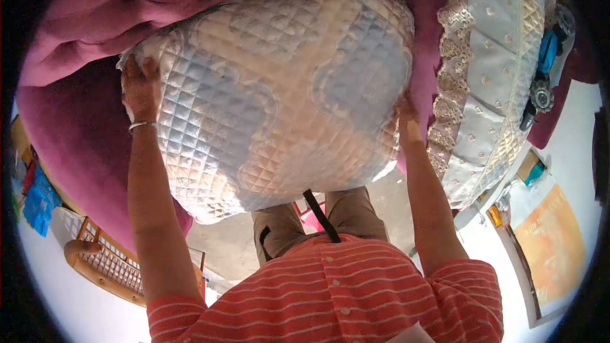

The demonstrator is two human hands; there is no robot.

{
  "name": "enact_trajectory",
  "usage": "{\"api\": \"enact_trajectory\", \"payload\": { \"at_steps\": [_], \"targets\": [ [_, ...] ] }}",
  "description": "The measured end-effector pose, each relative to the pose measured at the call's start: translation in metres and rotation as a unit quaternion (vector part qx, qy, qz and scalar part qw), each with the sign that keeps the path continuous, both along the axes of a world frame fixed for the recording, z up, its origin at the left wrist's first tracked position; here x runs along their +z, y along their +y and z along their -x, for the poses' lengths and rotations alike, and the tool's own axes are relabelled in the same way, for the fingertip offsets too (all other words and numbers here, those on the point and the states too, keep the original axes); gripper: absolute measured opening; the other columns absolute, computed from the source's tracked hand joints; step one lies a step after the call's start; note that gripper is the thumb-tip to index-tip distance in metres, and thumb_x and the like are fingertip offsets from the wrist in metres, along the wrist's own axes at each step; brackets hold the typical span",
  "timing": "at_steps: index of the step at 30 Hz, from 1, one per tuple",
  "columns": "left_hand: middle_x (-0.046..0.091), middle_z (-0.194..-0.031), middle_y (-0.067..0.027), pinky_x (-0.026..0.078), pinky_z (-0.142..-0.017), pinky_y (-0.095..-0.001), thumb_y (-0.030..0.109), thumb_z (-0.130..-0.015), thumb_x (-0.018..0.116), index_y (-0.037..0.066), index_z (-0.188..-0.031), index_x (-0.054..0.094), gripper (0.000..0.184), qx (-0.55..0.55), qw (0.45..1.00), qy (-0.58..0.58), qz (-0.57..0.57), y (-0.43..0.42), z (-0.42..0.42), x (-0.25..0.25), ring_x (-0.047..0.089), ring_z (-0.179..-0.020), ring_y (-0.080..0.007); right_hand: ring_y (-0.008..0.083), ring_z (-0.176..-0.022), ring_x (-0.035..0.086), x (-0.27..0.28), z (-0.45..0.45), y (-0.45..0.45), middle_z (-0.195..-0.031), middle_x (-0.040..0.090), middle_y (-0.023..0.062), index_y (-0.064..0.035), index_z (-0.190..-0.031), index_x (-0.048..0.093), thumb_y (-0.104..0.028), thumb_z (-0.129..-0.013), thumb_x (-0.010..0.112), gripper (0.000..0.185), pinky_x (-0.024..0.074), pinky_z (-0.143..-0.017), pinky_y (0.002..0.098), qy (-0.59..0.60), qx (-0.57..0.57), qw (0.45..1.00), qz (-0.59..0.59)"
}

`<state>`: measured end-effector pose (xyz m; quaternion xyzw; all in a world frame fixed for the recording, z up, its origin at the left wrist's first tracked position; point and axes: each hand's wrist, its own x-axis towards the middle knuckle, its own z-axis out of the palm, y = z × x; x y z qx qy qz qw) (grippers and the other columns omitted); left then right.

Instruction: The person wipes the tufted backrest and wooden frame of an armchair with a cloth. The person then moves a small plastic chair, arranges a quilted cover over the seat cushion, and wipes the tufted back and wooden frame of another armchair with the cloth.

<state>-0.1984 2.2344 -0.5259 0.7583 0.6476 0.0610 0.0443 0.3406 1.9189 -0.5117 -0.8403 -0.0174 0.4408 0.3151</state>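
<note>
A large quilted cushion (pixel 292 101), cream and pale blue-grey with a diamond stitch, fills the middle of the view against a purple sofa. At its left edge, my left hand (pixel 140 89) grips the side, a pale bangle round the wrist. My right hand (pixel 407 117) holds the opposite edge, its fingers partly hidden by the cushion's side. The near edge of the cushion hangs in front of my legs.
The purple sofa's tufted backrest (pixel 171 0) runs along the top. A lace-trimmed cover (pixel 486 82) lies to the right, with a dark and blue object (pixel 543 82) on it. A wooden piece with woven panels (pixel 114 267) stands lower left, near a blue bag (pixel 39 200).
</note>
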Motion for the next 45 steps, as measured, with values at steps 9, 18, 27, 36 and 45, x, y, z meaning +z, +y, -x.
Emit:
{"api": "enact_trajectory", "payload": {
  "at_steps": [9,18,27,36,45],
  "targets": [
    [0.044,-0.141,-0.0217,0.039,-0.105,-0.0378,0.020,-0.093,0.049,-0.001,-0.138,0.041,0.051,-0.250,0.819,0.515,0.038,0.039,0.045,-0.029,0.047,-0.127,-0.0348,0.0189,-0.084,0.053,-0.075,-0.044,-0.006,-0.109,0.056,0.0023,-0.0144,-0.136,0.048,-0.043,-0.093,0.056,0.053,0.0438,-0.071,0.0323,0.030,-0.026,0.997,0.069],
    [0.055,-0.128,-0.0238,0.044,-0.098,-0.0479,0.020,-0.089,0.053,-0.002,-0.122,0.055,0.040,-0.027,0.998,-0.047,0.019,0.039,0.054,-0.053,0.052,-0.118,-0.0421,0.0145,-0.071,0.051,-0.015,-0.020,-0.052,-0.098,0.055,-0.0010,-0.0171,-0.140,0.046,-0.039,-0.094,0.056,0.052,0.0440,-0.062,0.0299,0.015,0.061,0.998,-0.020],
    [0.050,-0.133,-0.0260,0.042,-0.102,-0.0485,0.028,-0.091,0.052,0.001,-0.129,0.050,0.047,-0.153,0.967,0.092,0.181,0.073,0.066,-0.065,0.049,-0.121,-0.0421,0.0085,-0.061,0.046,-0.018,-0.003,-0.091,-0.078,0.051,-0.0050,-0.0171,-0.142,0.043,-0.026,-0.098,0.053,0.046,0.0382,-0.049,0.0243,0.137,-0.020,0.987,-0.085],
    [0.049,-0.137,-0.0213,0.036,-0.108,-0.0431,0.032,-0.096,0.046,0.003,-0.136,0.047,0.049,-0.142,0.925,-0.054,0.348,0.174,0.144,-0.128,0.046,-0.127,-0.0375,0.0150,-0.083,0.055,-0.021,-0.011,-0.077,-0.102,0.055,0.0007,-0.0170,-0.136,0.046,-0.042,-0.097,0.052,0.047,0.0481,-0.069,0.0359,0.197,-0.070,0.977,0.037],
    [0.028,-0.147,-0.0317,0.026,-0.111,-0.0530,0.025,-0.096,0.043,-0.006,-0.145,0.027,0.060,-0.048,0.998,-0.027,0.022,-0.181,0.058,0.050,0.025,-0.136,-0.0494,0.0227,-0.142,0.026,-0.006,0.021,-0.222,-0.154,0.029,0.0073,-0.0090,-0.152,0.022,-0.031,-0.100,0.046,0.061,0.0177,-0.118,0.0370,0.082,0.000,0.979,-0.187]
  ]
}}
